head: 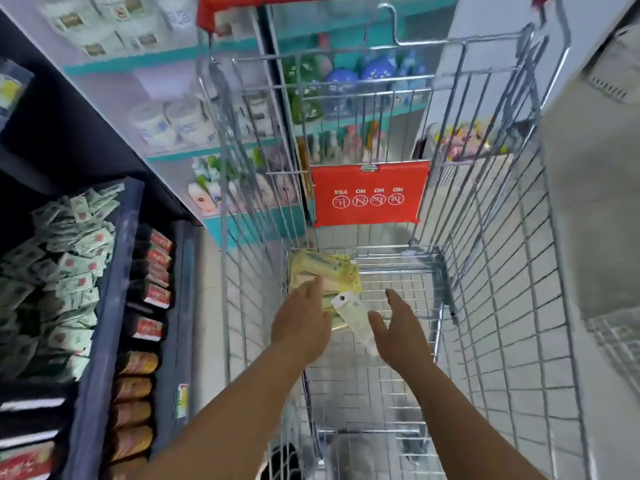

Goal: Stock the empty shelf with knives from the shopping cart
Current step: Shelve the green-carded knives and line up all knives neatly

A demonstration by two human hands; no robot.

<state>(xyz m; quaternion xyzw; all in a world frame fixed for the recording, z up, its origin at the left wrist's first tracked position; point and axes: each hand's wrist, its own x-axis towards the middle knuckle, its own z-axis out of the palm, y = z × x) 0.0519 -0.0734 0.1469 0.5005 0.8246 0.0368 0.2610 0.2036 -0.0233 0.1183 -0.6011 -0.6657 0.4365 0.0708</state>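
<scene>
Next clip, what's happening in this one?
A person is reaching both hands into a wire shopping cart. The left hand rests on a pile of yellow-green packets at the cart's far end. A white carded packet sits between it and the right hand, whose fingers are spread open; whether either hand grips it is unclear. Stocked shelves stand to the left.
</scene>
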